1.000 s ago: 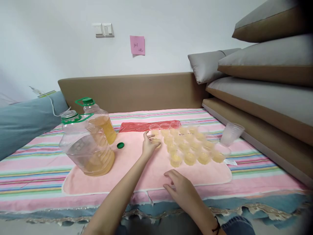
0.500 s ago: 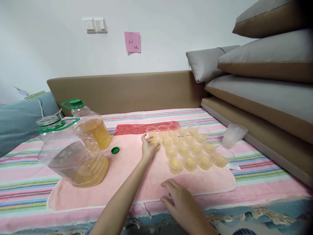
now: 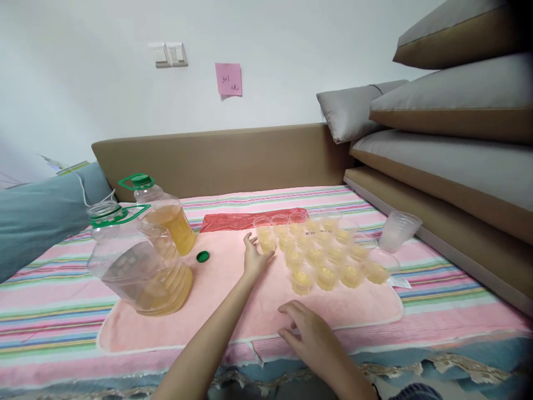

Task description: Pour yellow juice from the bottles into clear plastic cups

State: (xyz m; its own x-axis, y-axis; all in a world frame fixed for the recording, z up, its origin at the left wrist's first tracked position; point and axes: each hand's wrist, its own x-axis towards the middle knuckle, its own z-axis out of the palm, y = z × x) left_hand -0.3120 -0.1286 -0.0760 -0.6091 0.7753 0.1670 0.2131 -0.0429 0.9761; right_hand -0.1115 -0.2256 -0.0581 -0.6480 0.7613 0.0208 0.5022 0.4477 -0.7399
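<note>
My left hand (image 3: 255, 258) is open beside a clear plastic cup (image 3: 265, 240) of pale yellow liquid at the back left of the group. Its fingers and thumb are spread toward the cup's lower part without closing on it. Several more such cups stand in close rows, among them a front-left cup (image 3: 301, 279) and a front-right cup (image 3: 378, 270). Dark handwriting shows among the middle cups. Nearer to me, my right hand (image 3: 306, 330) hovers over the front of the pink towel (image 3: 225, 289), fingers loosely bent and apart, holding nothing.
On the left stand an uncapped large jug (image 3: 141, 272) and a capped jug (image 3: 170, 219), both with yellow liquid. A green cap (image 3: 202, 256) lies on the towel. Behind the cups is a red plastic bag (image 3: 229, 221). Stacked clear cups (image 3: 400, 230) lie tilted at right, near piled cushions (image 3: 449, 155).
My left hand's fingers have come away from the back-left cup, opening toward the left. My right hand stays nearly in place. The whole view has shifted slightly.
</note>
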